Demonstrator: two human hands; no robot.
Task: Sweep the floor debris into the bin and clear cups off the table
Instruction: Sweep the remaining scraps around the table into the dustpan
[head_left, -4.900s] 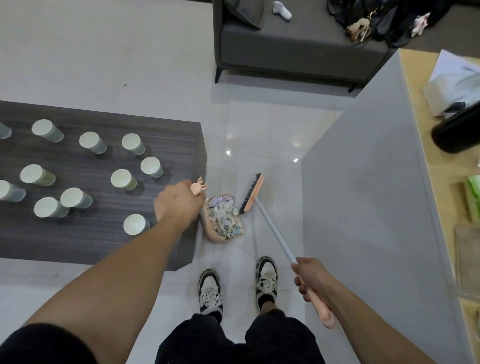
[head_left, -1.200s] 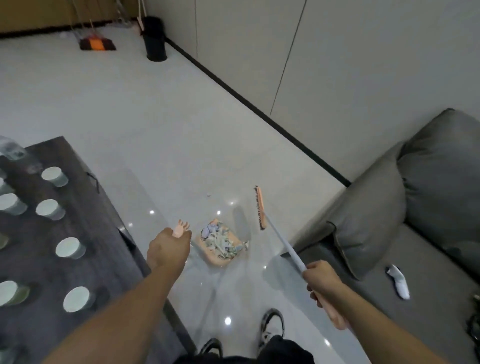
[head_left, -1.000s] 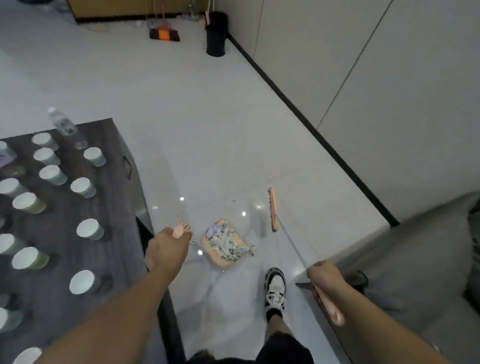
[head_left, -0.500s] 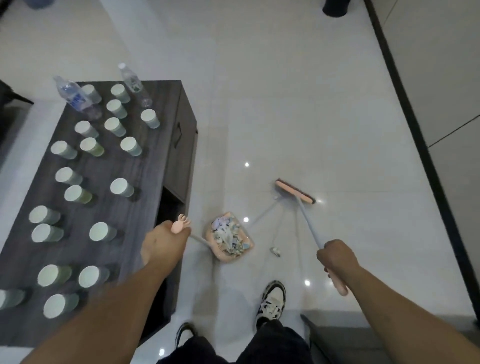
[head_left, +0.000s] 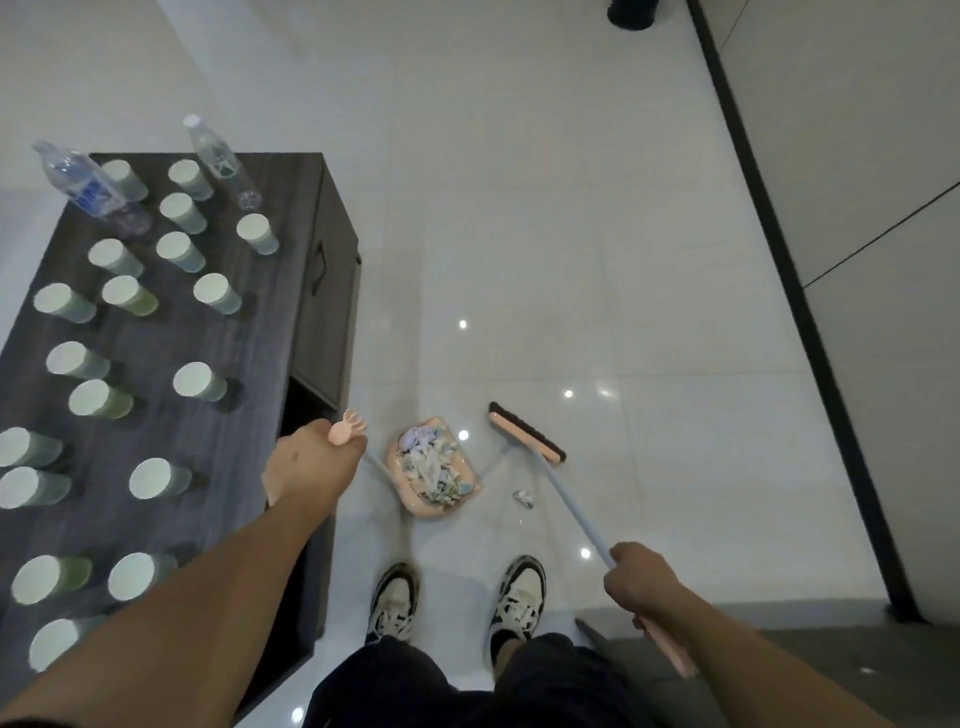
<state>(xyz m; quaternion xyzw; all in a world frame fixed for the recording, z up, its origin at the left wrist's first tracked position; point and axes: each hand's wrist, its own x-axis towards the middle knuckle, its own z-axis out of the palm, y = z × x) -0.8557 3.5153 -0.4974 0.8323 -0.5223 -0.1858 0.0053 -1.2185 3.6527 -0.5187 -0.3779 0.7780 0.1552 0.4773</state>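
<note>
My left hand (head_left: 310, 470) grips the top of a long dustpan handle; its pink end sticks out above my fist. The pink dustpan (head_left: 457, 506) sits low over the floor just right of that hand, heaped with paper scraps (head_left: 431, 467). My right hand (head_left: 640, 582) holds the broom handle, and the pink broom head (head_left: 525, 439) rests on the tiles right of the pan. One small scrap (head_left: 523, 498) lies on the floor between pan and broom handle. Several paper cups (head_left: 200, 382) stand on the dark table (head_left: 260, 332) to my left.
Two plastic water bottles (head_left: 83, 184) stand at the table's far end. A black bin (head_left: 632, 13) is at the top edge by the wall. A dark baseboard (head_left: 789, 291) runs along the right wall. My shoes (head_left: 519, 597) are just below the dustpan. A grey sofa corner (head_left: 779, 660) is at lower right.
I have turned left from the sofa toward the open floor and the bin. One scrap has dropped from the dustpan onto the tiles. Both hands keep their grips.
</note>
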